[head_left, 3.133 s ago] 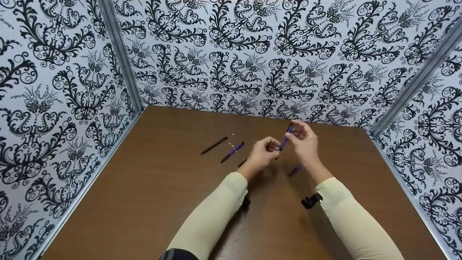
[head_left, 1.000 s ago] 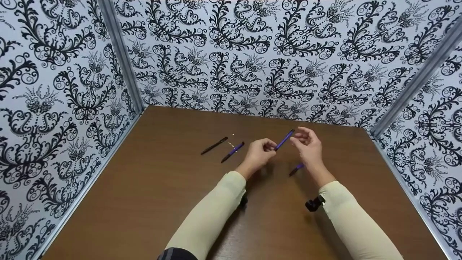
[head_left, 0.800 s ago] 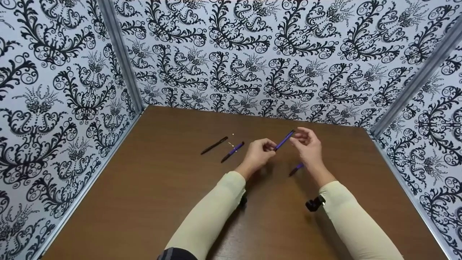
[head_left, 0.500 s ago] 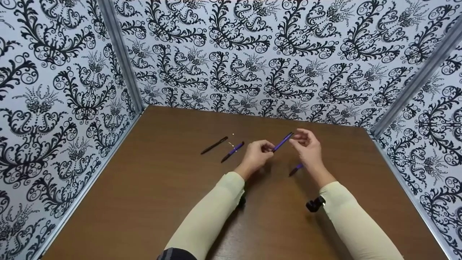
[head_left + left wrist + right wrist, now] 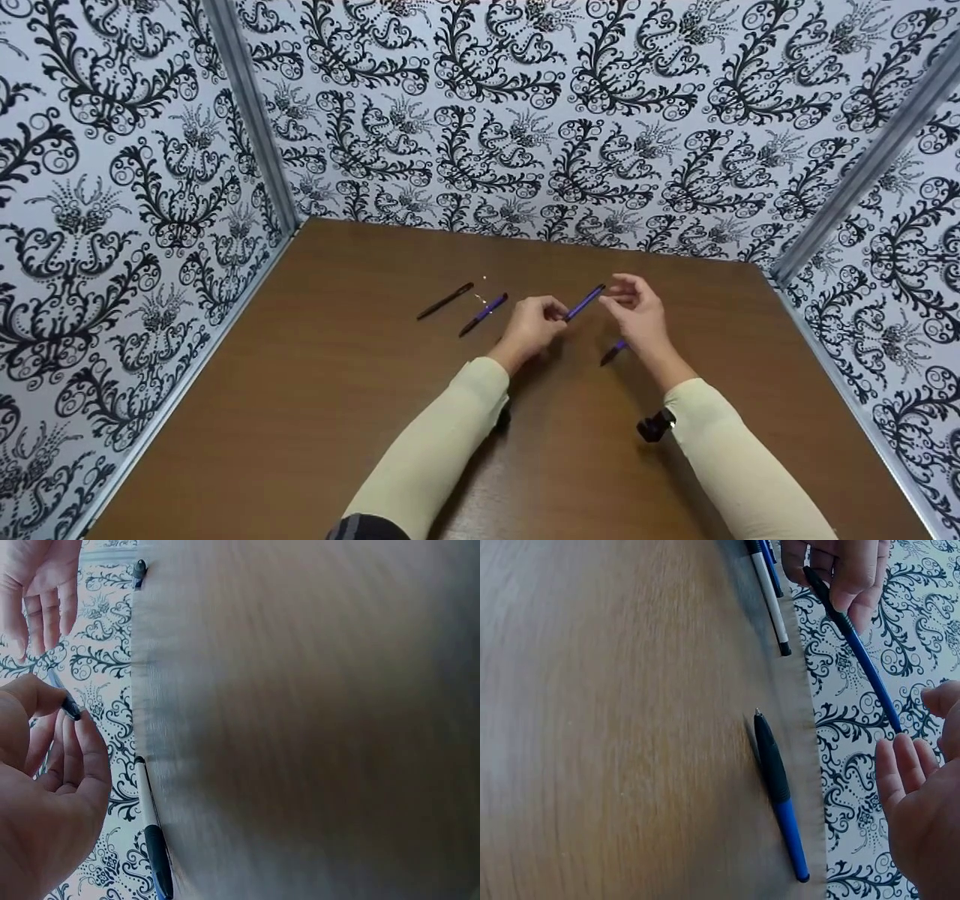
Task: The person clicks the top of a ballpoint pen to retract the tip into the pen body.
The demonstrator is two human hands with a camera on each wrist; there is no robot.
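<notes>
My left hand (image 5: 534,326) pinches a blue pen (image 5: 585,302) by its black grip end, between thumb and fingers. The pen hangs above the table, slanting up toward my right hand (image 5: 636,311). That hand's fingers are spread and loosely bent around the pen's far end without gripping it; whether a fingertip touches it I cannot tell. In the right wrist view the held pen (image 5: 868,667) shows its full length. Below my right hand lies another blue pen (image 5: 776,795) with a black grip, partly hidden in the head view.
Left of my hands, a black pen (image 5: 445,301) and a blue pen (image 5: 484,315) lie side by side on the brown table (image 5: 300,390). A white pen with black ends (image 5: 769,600) shows in the right wrist view. Patterned walls (image 5: 495,150) enclose the table's back and sides.
About three seconds ago my right hand held the pen's upper end too; it has let go. Over the last second both hands and the pen have lowered slightly.
</notes>
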